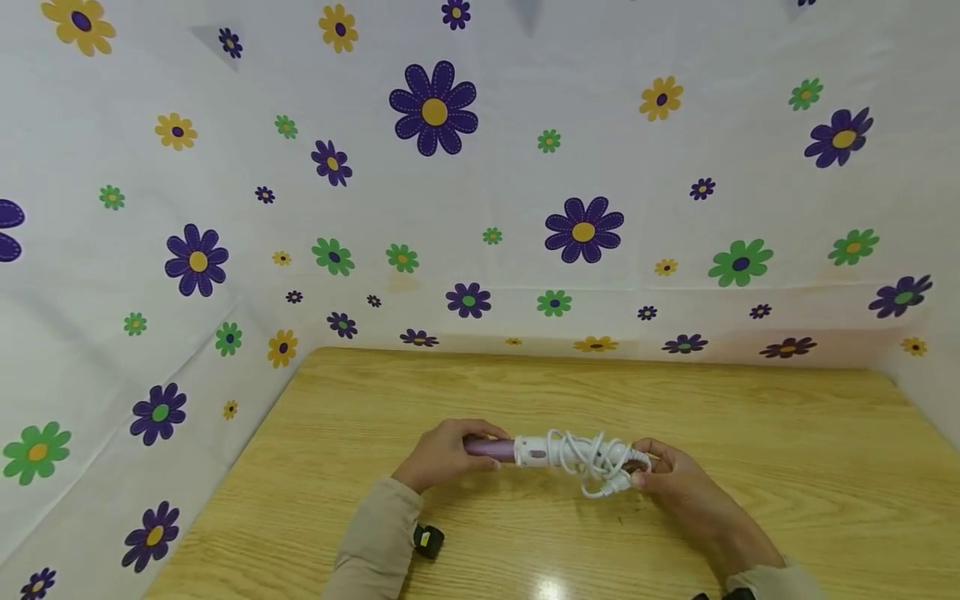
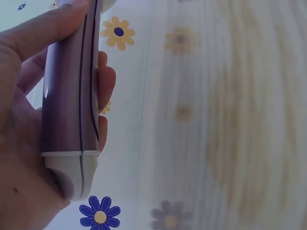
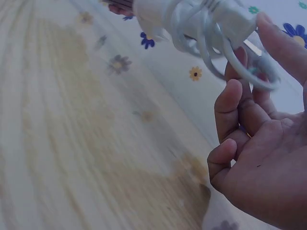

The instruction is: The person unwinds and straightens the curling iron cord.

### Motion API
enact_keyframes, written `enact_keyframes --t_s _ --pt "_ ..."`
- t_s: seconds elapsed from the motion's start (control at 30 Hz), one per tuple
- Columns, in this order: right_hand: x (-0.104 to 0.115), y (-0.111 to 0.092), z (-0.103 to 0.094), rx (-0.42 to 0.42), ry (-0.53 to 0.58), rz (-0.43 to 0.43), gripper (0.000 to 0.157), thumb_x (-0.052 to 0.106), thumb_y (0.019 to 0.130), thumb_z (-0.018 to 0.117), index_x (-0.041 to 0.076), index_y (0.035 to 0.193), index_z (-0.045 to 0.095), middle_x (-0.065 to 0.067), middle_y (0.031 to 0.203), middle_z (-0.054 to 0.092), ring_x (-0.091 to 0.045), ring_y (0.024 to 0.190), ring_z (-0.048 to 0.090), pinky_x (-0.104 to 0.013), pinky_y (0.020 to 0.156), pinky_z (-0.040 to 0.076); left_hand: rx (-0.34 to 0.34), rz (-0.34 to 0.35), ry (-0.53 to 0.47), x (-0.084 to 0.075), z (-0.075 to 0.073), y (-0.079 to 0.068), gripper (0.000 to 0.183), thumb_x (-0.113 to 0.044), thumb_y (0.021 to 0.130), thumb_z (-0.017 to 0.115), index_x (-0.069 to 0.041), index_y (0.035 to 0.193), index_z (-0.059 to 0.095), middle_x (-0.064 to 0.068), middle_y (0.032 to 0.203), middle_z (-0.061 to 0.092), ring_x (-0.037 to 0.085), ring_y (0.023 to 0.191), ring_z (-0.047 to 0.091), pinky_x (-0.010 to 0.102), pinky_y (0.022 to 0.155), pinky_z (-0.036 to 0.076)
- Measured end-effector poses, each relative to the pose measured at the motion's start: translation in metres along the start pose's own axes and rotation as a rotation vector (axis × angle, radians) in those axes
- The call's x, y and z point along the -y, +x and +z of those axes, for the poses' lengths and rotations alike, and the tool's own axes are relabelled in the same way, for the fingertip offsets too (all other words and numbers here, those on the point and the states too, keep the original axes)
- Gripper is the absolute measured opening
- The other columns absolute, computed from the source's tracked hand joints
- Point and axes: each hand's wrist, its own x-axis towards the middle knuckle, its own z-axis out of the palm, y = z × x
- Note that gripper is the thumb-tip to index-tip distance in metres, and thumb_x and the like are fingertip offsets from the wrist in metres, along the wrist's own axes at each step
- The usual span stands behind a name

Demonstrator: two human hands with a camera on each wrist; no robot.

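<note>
A hair straightener [image 1: 534, 452] with a purple front part and a white handle is held level above the wooden table. My left hand [image 1: 450, 454] grips the purple part [image 2: 67, 96], thumb on one side and fingers round the other; its white tip [image 2: 74, 175] shows near the palm. White cord [image 1: 596, 458] is wound in loose loops about the handle, with the plug [image 1: 618, 482] hanging among them. At the handle's cord end, my right hand [image 1: 675, 479] pinches the cord between thumb and fingers. In the right wrist view the cord loops [image 3: 206, 43] cross in front of the fingers.
The wooden table [image 1: 525, 542] stretches under both hands. A white cloth [image 1: 510, 183] printed with flowers stands along its back and left side, and another white side rises at the right. Dark wrist devices [image 1: 429, 542] sit near the sleeves.
</note>
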Motion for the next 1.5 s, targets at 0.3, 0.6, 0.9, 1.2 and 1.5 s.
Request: enact_keyframes --t_s 0.3,0.6,0.9,1.2,1.5 --pt "-0.003 0.002 0.008 -0.133 -0.016 0.011 0.03 -0.002 0.093 0.055 0.019 0.114 0.05 0.012 0.1 0.064 0.001 0.088 0.058 -0.016 0.072 0.045 -0.03 -0.024 0.048 -0.001 0.0 -0.001 0.034 -0.034 0.081 0.077 -0.03 0.114 0.07 -0.001 0.114 0.07 0.012 0.092 0.063 0.034 0.08 0.049" --pt "0.0 0.003 0.005 -0.162 -0.134 0.045 0.029 0.004 0.095 0.056 0.022 0.116 0.05 0.013 0.105 0.062 0.0 0.089 0.056 -0.018 0.072 0.042 -0.064 -0.032 0.036 -0.002 -0.003 -0.002 0.036 -0.037 0.079 0.078 -0.031 0.113 0.07 0.0 0.113 0.07 0.014 0.092 0.063 0.036 0.079 0.049" --pt "0.001 0.001 0.0 -0.157 -0.193 0.107 0.015 0.009 0.098 0.052 0.019 0.108 0.056 0.013 0.098 0.064 0.001 0.086 0.056 -0.017 0.074 0.044 -0.083 -0.05 0.019 -0.001 -0.007 -0.003 0.036 -0.039 0.078 0.078 -0.03 0.113 0.07 0.001 0.117 0.069 0.015 0.092 0.062 0.036 0.078 0.049" --pt "0.002 0.002 -0.003 -0.121 -0.228 0.114 0.015 0.012 0.102 0.046 0.017 0.108 0.059 0.014 0.099 0.069 -0.001 0.089 0.06 -0.018 0.077 0.045 -0.125 -0.028 0.017 -0.001 -0.008 -0.003 0.034 -0.035 0.079 0.079 -0.031 0.111 0.071 0.0 0.117 0.069 0.016 0.091 0.062 0.037 0.079 0.049" --pt "0.004 0.002 0.0 -0.11 -0.289 0.088 0.022 0.019 0.105 0.041 0.017 0.111 0.062 0.014 0.101 0.068 -0.003 0.089 0.056 -0.02 0.08 0.045 -0.136 -0.041 0.007 -0.001 -0.013 -0.006 0.034 -0.034 0.079 0.079 -0.029 0.112 0.071 0.001 0.116 0.069 0.016 0.091 0.061 0.037 0.078 0.048"
